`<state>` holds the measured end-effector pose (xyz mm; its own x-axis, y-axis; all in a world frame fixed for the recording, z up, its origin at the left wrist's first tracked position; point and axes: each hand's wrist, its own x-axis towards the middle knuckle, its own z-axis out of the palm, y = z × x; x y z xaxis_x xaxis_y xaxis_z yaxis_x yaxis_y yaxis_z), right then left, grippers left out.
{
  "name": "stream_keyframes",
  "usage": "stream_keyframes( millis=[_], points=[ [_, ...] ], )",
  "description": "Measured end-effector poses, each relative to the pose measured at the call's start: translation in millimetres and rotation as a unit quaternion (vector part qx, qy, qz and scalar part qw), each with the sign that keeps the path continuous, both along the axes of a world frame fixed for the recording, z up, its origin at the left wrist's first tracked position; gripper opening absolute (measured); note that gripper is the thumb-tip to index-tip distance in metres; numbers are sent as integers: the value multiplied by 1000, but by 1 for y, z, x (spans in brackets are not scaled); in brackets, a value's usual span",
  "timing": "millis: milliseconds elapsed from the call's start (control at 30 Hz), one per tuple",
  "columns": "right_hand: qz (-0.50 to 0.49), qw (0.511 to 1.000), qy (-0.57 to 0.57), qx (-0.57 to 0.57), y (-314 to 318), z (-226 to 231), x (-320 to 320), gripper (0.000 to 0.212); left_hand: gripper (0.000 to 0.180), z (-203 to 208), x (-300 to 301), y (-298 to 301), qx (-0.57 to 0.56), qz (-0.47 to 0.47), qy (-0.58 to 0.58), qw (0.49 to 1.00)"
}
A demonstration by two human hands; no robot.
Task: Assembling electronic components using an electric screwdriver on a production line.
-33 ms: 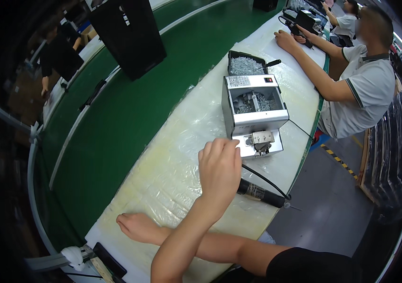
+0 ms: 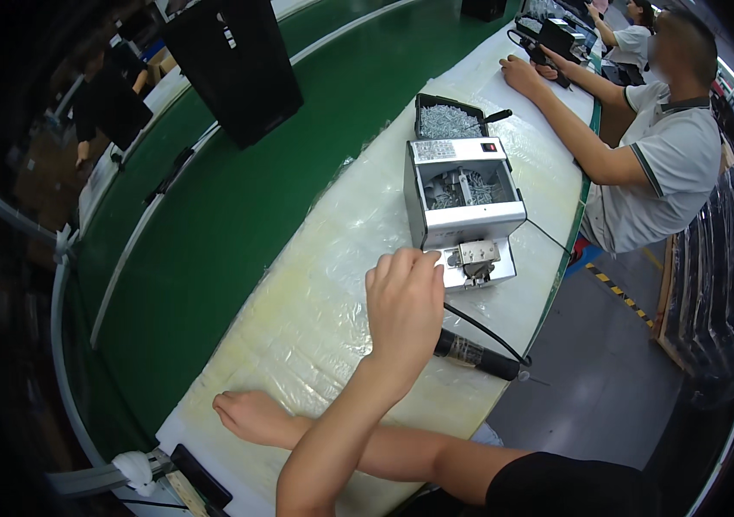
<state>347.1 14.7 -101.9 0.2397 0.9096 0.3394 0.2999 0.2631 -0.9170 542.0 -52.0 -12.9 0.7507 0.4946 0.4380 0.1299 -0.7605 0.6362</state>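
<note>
My left hand (image 2: 406, 297) is raised over the table, back toward me, its fingertips touching the front plate of a grey box-shaped screw feeder (image 2: 462, 202). Nothing shows in its fingers. My right forearm lies flat across the table's near end, and my right hand (image 2: 246, 414) rests palm down on the plastic-wrapped table (image 2: 324, 258), holding nothing. My left arm crosses over it. A black power screwdriver (image 2: 475, 355) lies by the table's edge just right of my left hand, its cable running toward the feeder.
A black tray of screws (image 2: 449, 121) stands behind the feeder. A person in a white shirt (image 2: 651, 172) works farther along the table. A green conveyor belt (image 2: 238, 198) at the left carries a black box (image 2: 238, 60). The floor (image 2: 591, 370) drops away at the right.
</note>
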Motion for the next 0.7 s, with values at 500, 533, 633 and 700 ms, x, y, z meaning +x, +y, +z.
stream_keyframes(
  millis=[500,533,633,700],
  points=[
    [6,1000,-12,-7,0,0,-4,12,12,-17,22,-8,10,-13,6,1000],
    [6,1000,-11,-3,0,-1,-5,12,12,-19,22,-7,13,-12,0,1000],
    [6,1000,-18,1,0,-1,-4,12,11,-21,22,-4,-6,-20,-10,1000],
    [8,1000,-21,-2,-1,0,-4,12,11,-22,22,-4,-3,-19,-12,1000]
  ],
)
